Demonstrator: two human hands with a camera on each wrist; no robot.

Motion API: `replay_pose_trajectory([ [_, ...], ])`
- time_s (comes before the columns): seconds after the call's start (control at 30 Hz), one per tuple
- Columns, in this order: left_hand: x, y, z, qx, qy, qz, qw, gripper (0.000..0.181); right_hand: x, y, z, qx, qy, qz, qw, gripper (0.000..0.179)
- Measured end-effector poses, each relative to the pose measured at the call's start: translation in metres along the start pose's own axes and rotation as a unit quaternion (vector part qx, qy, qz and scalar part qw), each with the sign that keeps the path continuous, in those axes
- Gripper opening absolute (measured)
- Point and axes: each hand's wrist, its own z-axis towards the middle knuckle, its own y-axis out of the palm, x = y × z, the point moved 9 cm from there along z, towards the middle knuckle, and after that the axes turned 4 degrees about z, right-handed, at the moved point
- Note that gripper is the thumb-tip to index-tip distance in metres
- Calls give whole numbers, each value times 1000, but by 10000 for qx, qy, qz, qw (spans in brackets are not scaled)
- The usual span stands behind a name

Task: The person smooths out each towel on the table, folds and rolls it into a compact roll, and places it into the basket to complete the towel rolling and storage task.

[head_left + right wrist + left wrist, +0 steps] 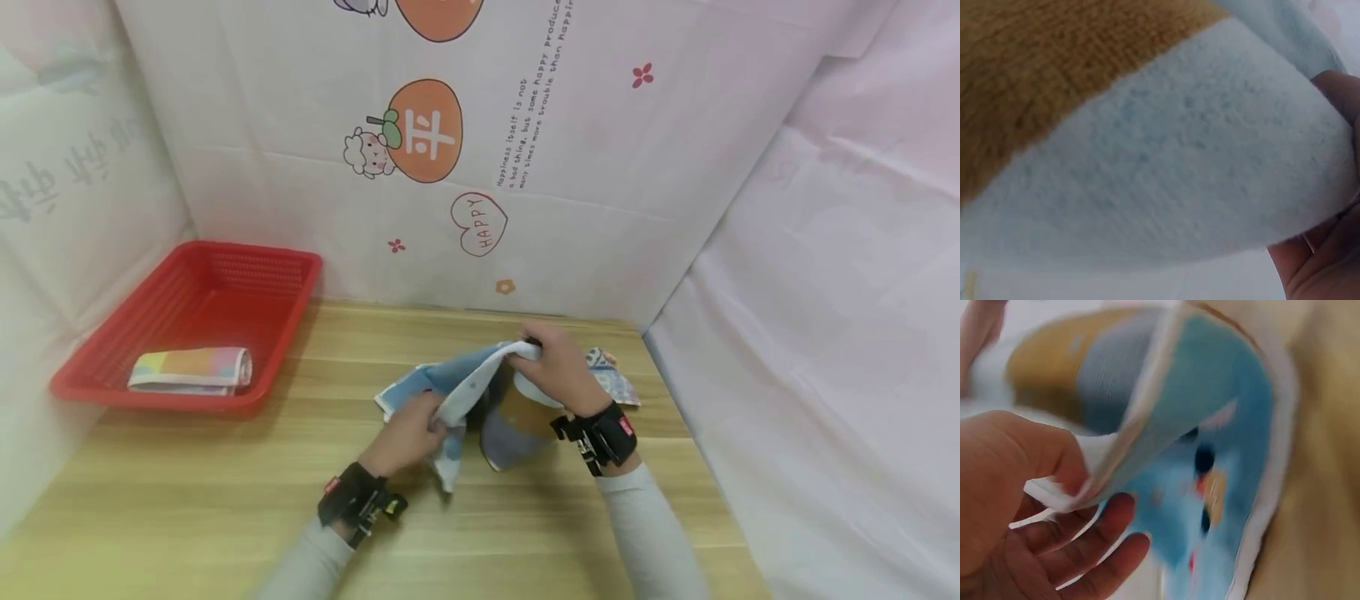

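Note:
Between the two hands a small blue towel (450,375) with white edges is held up off the table, hanging in folds. My left hand (405,437) pinches its edge between thumb and fingers at the near left. The right hand (558,367) grips it farther up and to the right. Brown and grey patches show on the hanging part; in the left wrist view the towel (1229,406) also bears dark and red figures. In the right wrist view, fingers (1329,262) hold the edge of its pale border (1166,162). Motion blurs parts of the cloth.
A red plastic basket (288,333) stands at the left with a rolled-up multicoloured towel (191,368) in it. Behind the right hand lies another patterned cloth (618,387), partly hidden. The wooden table (187,492) meets white printed sheets (585,225) at the back and sides.

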Motion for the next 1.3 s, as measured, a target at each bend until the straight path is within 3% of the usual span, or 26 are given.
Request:
replay_pose_trajectory([
  [0.1, -22, -33, -1, 350, -225, -34, 9991, 19, 21, -3, -26, -115, 401, 0, 9991, 25],
  [0.23, -42, -81, -3, 695, -316, 227, 9968, 22, 49, 6, -64, -573, 926, 134, 9940, 22],
  [0.33, -51, -103, -7, 518, -386, 476, 9968, 22, 70, 15, -91, -864, 1270, 217, 9879, 21],
  [0.47, -61, -112, -15, 52, -384, 844, 9957, 23, 90, 11, -120, -909, 1537, 306, 9835, 20],
  [0.53, -63, -114, -18, -158, -372, 768, 9962, 23, 93, 0, -127, -795, 1554, 221, 9844, 18],
  [0.67, -48, -131, -24, -493, -196, 250, 9983, 21, 87, -30, -130, -550, 1438, -69, 9880, 17],
  [0.77, -24, -158, -29, -580, -37, 88, 9983, 20, 73, -60, -129, -309, 1304, -178, 9908, 19],
  [0.9, 5, -203, -35, -280, 73, 193, 9994, 23, 45, -103, -125, 293, 944, -315, 9946, 18],
  [1.0, 14, -225, -33, 59, 277, 342, 9990, 22, 28, -127, -121, 650, 653, -491, 9945, 23],
  [1.1, 6, -231, -25, 351, 450, 572, 9967, 22, 30, -131, -114, 771, 587, -547, 9938, 21],
  [1.17, -7, -225, -17, 460, 517, 751, 9948, 23, 45, -121, -109, 716, 716, -554, 9933, 19],
  [1.23, -26, -214, -7, 369, 422, 760, 9955, 25, 67, -102, -103, 553, 899, -520, 9931, 18],
  [1.3, -49, -199, 2, 51, 137, 567, 9983, 25, 95, -77, -100, 268, 1173, -390, 9920, 19],
])
